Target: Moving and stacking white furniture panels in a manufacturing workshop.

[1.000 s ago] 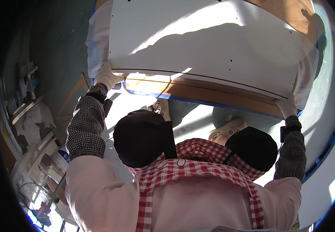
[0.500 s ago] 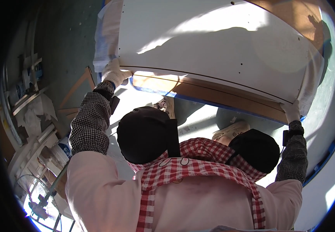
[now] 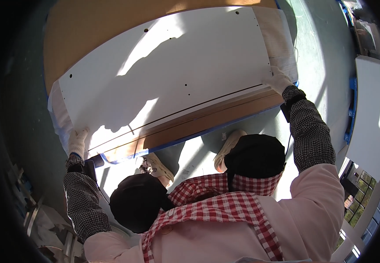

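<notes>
A large white panel (image 3: 163, 83) with several small dark holes and a dark groove along its near edge lies in front of me. Thin translucent wrapping (image 3: 280, 39) sticks out from under its short ends. My left hand (image 3: 78, 142), in a white glove, grips the near left corner, its thumb against the edge. At the near right corner my right hand (image 3: 278, 80), gloved too, holds the panel's end; the fingertips under it are hidden. Beneath the panel is a brown board (image 3: 84, 30) edged with blue, which also shows as a strip along the near side.
My shoes (image 3: 157, 168) stand on the green floor close to the stack's near edge. On the right is another white panel (image 3: 370, 118) with blue along its side. Scraps and pale strips (image 3: 45, 228) lie at the lower left. Sunlight and shadows cross the panel.
My view has swung to the right, so the panel now appears farther left and slanted the other way. Both hands are still at its near corners.
</notes>
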Available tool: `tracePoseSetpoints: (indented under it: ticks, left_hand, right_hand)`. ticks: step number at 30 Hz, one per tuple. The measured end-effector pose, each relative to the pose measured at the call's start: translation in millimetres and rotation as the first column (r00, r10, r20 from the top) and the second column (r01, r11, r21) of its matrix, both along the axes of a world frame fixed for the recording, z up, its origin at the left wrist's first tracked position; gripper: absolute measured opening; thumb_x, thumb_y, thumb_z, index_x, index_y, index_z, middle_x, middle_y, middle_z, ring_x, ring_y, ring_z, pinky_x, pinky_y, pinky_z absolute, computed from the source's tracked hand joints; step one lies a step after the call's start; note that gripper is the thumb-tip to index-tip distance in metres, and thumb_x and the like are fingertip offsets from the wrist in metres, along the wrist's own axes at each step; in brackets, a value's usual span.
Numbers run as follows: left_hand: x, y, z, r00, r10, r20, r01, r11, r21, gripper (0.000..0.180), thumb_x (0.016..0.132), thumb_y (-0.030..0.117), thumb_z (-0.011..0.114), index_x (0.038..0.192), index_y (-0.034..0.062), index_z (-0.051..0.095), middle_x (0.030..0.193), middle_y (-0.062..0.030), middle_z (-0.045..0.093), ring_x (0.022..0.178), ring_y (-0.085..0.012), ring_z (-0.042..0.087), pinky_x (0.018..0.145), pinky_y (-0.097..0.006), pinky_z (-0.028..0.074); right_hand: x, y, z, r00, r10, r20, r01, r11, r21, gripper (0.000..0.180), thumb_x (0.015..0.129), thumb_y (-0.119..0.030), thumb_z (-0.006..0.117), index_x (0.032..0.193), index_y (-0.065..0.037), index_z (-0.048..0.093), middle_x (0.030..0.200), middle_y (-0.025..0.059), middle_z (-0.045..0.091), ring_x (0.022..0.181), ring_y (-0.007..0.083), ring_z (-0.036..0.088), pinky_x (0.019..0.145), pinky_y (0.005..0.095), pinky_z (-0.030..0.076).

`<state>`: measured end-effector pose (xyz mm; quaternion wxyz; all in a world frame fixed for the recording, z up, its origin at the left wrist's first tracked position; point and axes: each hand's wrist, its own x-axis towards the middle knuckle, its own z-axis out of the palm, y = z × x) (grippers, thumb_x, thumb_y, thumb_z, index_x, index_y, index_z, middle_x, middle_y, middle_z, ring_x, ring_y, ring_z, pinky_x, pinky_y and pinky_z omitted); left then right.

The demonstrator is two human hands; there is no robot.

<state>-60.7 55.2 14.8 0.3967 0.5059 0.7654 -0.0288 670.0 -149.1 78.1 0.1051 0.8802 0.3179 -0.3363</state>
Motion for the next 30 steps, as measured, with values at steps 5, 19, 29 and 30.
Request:
tracePoseSetpoints:
  ticks: [5,19,29,30]
  left_hand:
    - [3.5,15.2,-1.7,0.995,0.063,0.074,-0.064,0.998,0.015,0.059,0.085,0.040,0.073,0.123,-0.0028,0.061,0.113,-0.0143,0.068,0.100,-0.0229,0.063,0.089,-0.035,0.048]
    - [20.0,-4.3,2.6,0.965,0.050,0.258,-0.068,0.996,0.060,0.048,0.090,0.030,0.071,0.123,-0.0025,0.060,0.113,-0.0125,0.067,0.103,-0.0227,0.062,0.095,-0.035,0.045]
    - [113.2,10.1,47.7,0.829,-0.200,-0.522,0.372,0.894,0.249,0.090,0.078,0.054,0.074,0.145,0.0061,0.038,0.146,-0.0224,0.045,0.134,-0.0390,0.045,0.109,-0.049,0.040]
    - [115.6,9.8,46.0,0.801,-0.242,-0.548,0.455,0.840,0.294,0.091,0.078,0.055,0.073,0.147,0.0087,0.036,0.148,-0.0220,0.042,0.136,-0.0396,0.041,0.111,-0.050,0.038]
  right_hand:
    - [2.3,-5.8,9.7,0.998,0.058,-0.011,-0.058,0.998,-0.013,0.075,0.081,-0.043,0.070,0.140,-0.003,0.047,0.139,0.0198,0.054,0.127,0.0301,0.055,0.107,0.0372,0.044]
    - [-3.9,4.3,12.8,0.925,-0.173,-0.337,0.223,0.968,0.114,0.081,0.080,-0.041,0.074,0.140,0.003,0.043,0.118,0.0192,0.065,0.102,0.0299,0.069,0.096,0.0376,0.053]
    - [-23.5,48.9,21.8,0.917,0.185,0.353,-0.270,0.940,0.207,0.086,0.089,-0.049,0.065,0.154,-0.009,0.027,0.156,0.0215,0.032,0.148,0.0349,0.028,0.119,0.0442,0.030]
    - [-40.7,60.2,13.0,0.847,0.349,0.401,-0.457,0.864,0.212,0.084,0.091,-0.050,0.063,0.154,-0.009,0.027,0.157,0.0208,0.031,0.148,0.0345,0.026,0.120,0.0450,0.028]
